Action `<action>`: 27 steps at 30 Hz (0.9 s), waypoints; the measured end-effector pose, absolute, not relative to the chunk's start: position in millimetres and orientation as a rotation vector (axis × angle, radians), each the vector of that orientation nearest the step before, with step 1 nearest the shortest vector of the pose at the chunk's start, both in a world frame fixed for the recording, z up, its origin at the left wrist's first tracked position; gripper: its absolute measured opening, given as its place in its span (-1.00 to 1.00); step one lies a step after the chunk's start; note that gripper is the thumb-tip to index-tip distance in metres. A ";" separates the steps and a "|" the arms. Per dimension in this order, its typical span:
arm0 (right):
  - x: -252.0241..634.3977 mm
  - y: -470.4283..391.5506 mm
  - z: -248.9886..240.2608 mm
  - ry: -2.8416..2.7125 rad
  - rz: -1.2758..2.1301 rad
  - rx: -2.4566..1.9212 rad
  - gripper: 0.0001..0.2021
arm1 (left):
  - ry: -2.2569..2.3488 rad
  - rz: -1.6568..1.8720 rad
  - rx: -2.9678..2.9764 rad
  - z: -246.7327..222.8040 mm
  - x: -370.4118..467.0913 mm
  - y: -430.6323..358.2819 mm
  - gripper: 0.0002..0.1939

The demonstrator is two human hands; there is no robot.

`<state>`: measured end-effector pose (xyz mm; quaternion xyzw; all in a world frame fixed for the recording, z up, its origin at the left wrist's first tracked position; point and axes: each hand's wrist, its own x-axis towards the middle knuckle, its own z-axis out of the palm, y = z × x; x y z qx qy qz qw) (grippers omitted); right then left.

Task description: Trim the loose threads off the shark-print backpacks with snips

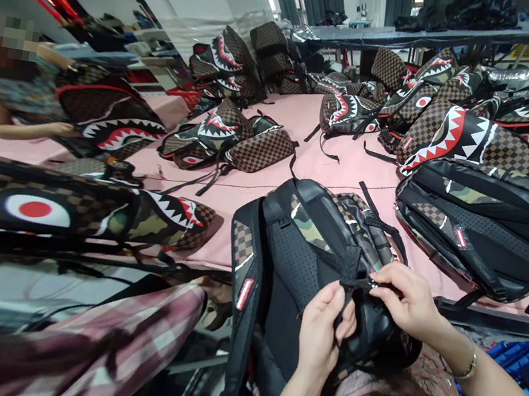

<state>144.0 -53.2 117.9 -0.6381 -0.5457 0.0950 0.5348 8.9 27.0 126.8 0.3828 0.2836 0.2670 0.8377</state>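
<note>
A black backpack (291, 283) with checkered and camouflage patches leans on the table edge and my lap, its padded back and shoulder straps facing up. My left hand (325, 323) pinches a thin black strap (354, 283) at the pack's right side. Close beside it, my right hand (398, 295) grips the other end of that strap between thumb and fingers. The small part at those fingertips is too tiny to make out.
On the pink table (302, 120) lie several shark-mouth backpacks; one black pack (487, 228) is at the right. Another long pack (34, 207) is at the left, near a person in plaid (119, 336). A further person's arm (17, 128) touches a backpack. Blue crates (513, 375) stand lower right.
</note>
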 end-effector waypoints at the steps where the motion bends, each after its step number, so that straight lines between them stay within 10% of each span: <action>1: 144.5 -52.6 120.1 -1.212 0.281 -1.503 -0.88 | 0.533 0.503 0.705 128.1 8.2 28.4 -0.81; 9: 143.4 -28.0 129.1 -0.875 0.942 -1.301 -0.66 | 0.403 0.253 0.544 126.7 13.8 17.4 -0.82; 27: 167.5 -61.8 115.0 -1.639 -0.326 -1.589 -0.89 | 0.780 0.639 0.924 122.4 10.6 15.4 -0.63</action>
